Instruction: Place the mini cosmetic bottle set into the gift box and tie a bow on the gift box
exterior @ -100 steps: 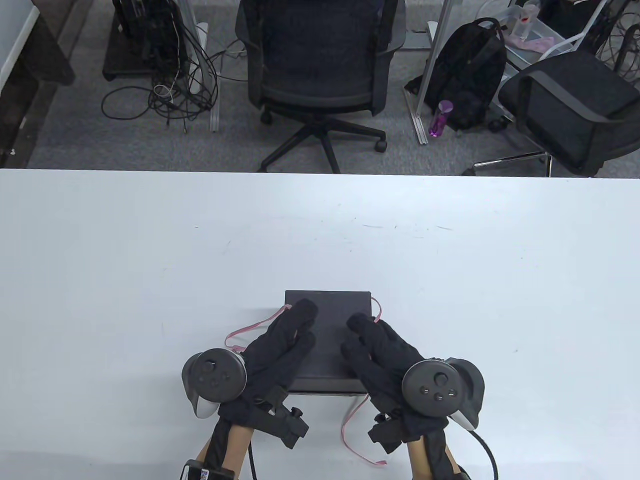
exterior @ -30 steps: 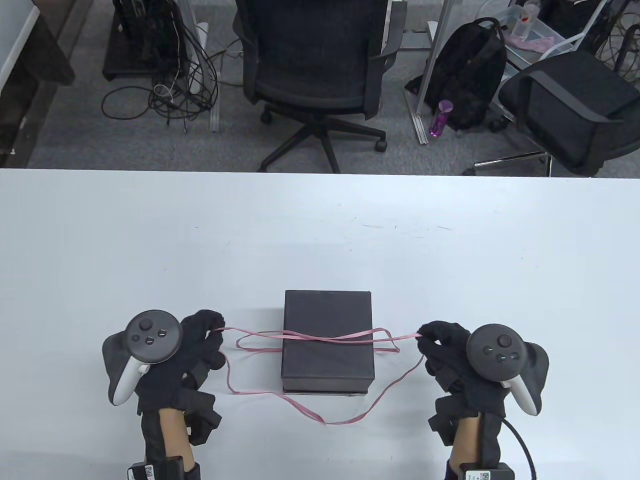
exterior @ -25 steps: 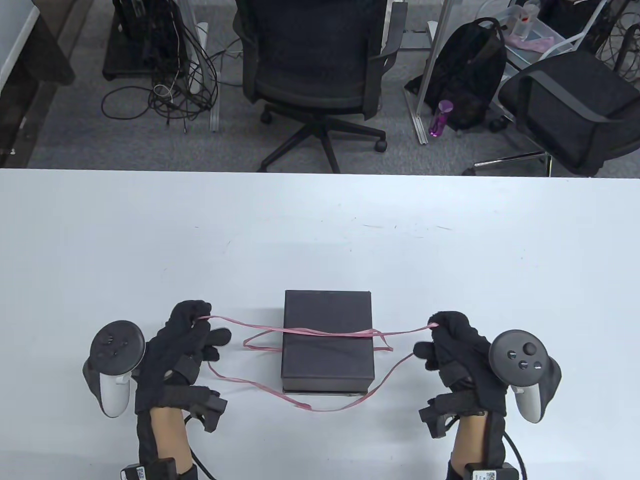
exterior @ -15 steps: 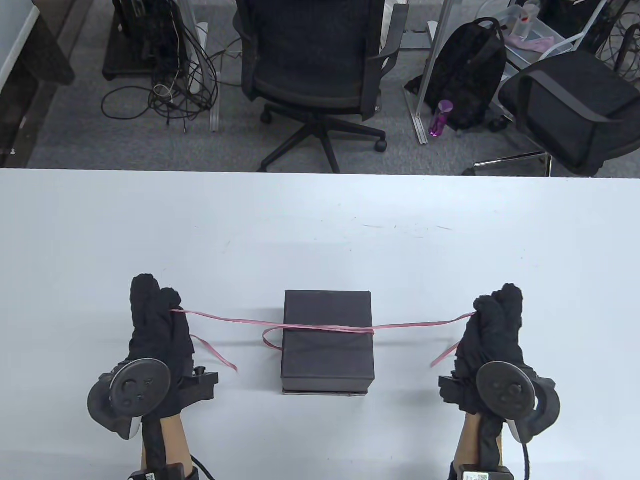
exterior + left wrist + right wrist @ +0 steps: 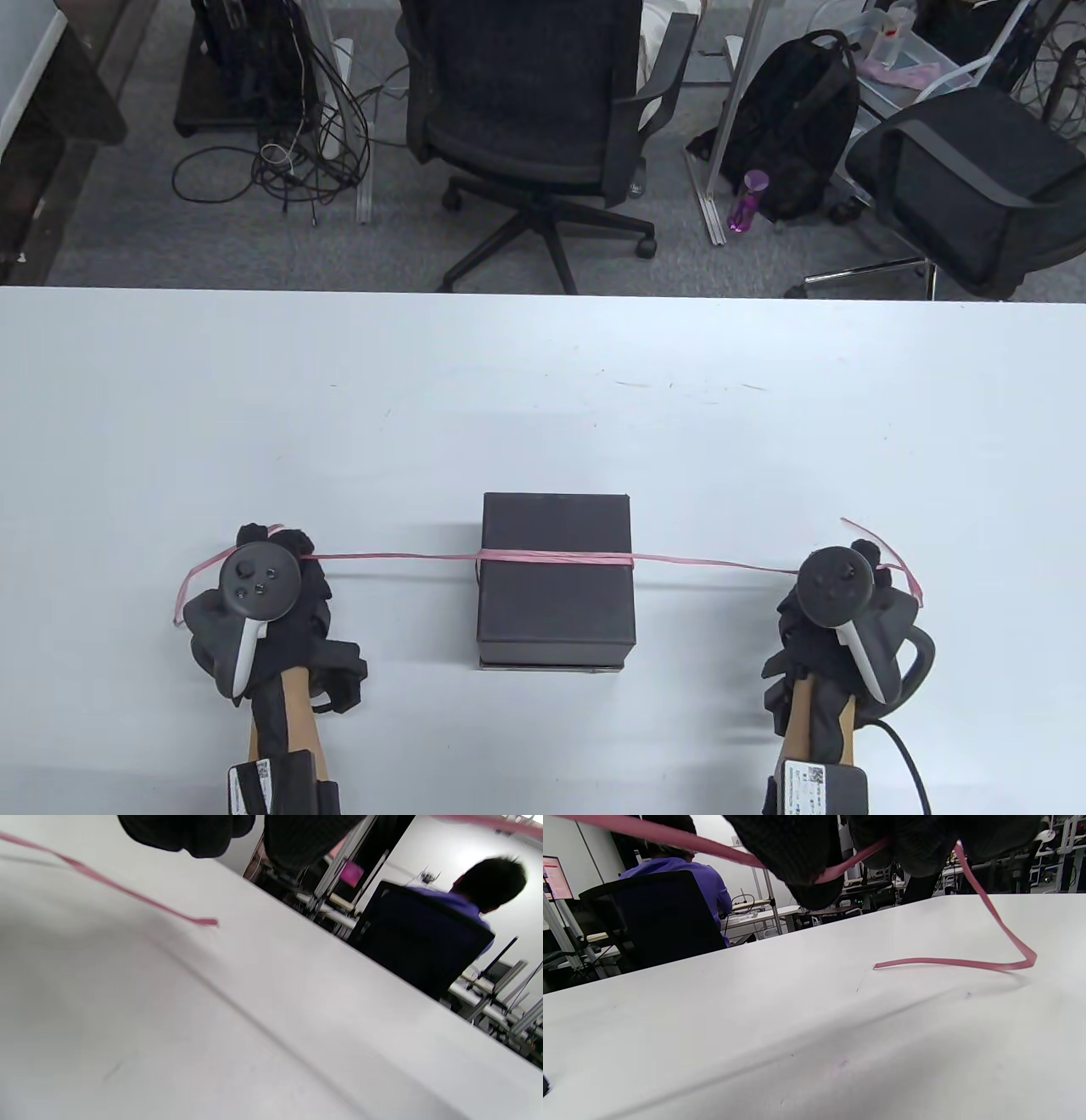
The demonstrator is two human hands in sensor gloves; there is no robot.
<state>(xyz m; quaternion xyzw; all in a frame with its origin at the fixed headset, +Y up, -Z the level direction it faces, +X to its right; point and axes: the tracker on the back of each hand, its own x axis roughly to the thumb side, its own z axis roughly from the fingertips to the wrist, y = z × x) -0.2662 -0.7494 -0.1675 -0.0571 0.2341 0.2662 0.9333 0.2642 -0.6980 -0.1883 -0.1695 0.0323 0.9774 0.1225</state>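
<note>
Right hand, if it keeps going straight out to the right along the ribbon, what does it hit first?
Probably nothing: past the right hand lies only the pink ribbon's loose tail and bare white table up to the picture's edge.

Even, bright overhead light fills the table view; the white table shows mild glare and soft shadows. The left wrist view is heavily motion-blurred. The right wrist view is sharper, its near gloved fingers out of focus.

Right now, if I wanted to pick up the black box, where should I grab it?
Probably by its left and right side walls, near the front. The black box is closed, and its sides stand straight. The pink ribbon runs tight across the lid's far half, so coming in from the near edge keeps your fingers off it.
</note>
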